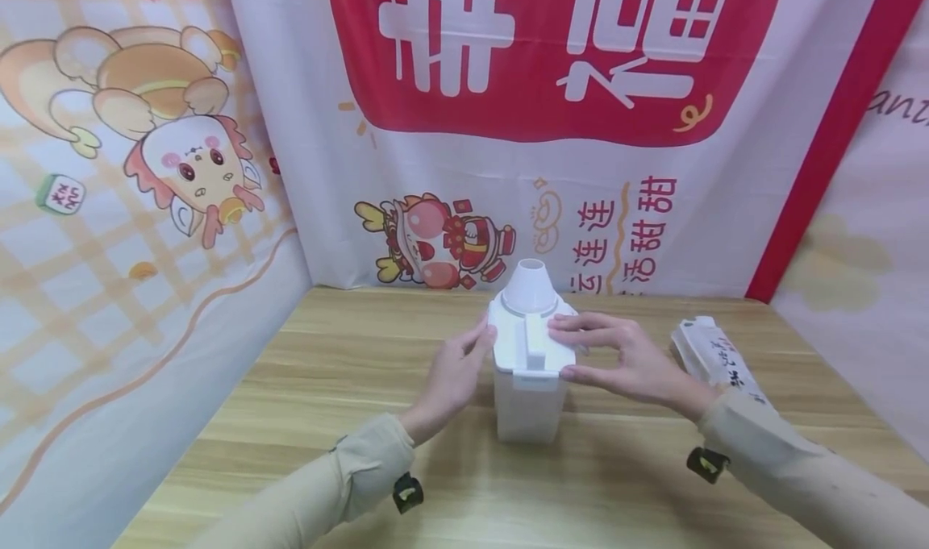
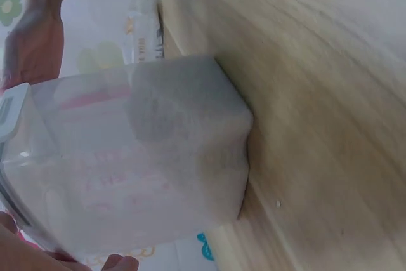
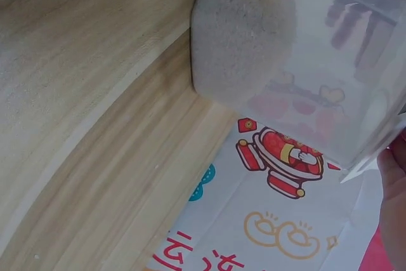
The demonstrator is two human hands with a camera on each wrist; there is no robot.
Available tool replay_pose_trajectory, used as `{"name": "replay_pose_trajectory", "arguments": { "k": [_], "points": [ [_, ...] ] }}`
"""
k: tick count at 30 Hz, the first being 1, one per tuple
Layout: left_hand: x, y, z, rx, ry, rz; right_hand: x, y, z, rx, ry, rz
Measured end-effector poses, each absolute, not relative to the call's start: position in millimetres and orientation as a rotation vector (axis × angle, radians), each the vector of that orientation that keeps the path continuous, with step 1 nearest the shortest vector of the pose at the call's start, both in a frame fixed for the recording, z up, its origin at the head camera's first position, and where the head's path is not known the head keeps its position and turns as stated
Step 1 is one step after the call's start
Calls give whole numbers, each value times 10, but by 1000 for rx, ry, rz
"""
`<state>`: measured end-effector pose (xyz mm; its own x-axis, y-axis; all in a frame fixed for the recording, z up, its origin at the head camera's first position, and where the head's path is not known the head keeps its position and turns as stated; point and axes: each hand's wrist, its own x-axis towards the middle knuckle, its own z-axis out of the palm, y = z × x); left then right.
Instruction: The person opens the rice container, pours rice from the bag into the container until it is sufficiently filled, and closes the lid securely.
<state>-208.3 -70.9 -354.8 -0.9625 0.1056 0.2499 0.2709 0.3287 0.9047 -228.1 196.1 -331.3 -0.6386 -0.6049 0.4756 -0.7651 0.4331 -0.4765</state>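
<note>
- A translucent, boxy plastic container (image 1: 527, 396) stands upright mid-counter (image 1: 290, 420); its white lid (image 1: 528, 341) carries a cone-shaped funnel (image 1: 530, 287).
- Whitish grains fill its lower part.
- Left hand (image 1: 448, 381): straight fingers touching the lid's left edge.
- Right hand (image 1: 624, 361): fingers extended, resting on the lid.
- A printed packet (image 1: 714, 355) lies just right.

Container (image 2: 146, 163) top cut off in both wrist views; packet (image 1: 714, 355) print too small.

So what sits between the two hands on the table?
In the head view, a white plastic container with a funnel-shaped cap stands between them; the left hand touches its left edge, and the right hand rests fingers on its lid.
</note>
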Motion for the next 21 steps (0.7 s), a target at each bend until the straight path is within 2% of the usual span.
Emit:
{"name": "replay_pose_trajectory", "arguments": {
  "k": [13, 21],
  "points": [
    [-2041, -638, -3593, -268, -2260, -2004, -2265, 1931, -3307, 1170, -2456, 963],
    [-2048, -637, -3590, -261, -2249, -2032, -2220, 1924, -3212, 1290, -2370, 816]
  ]
}}
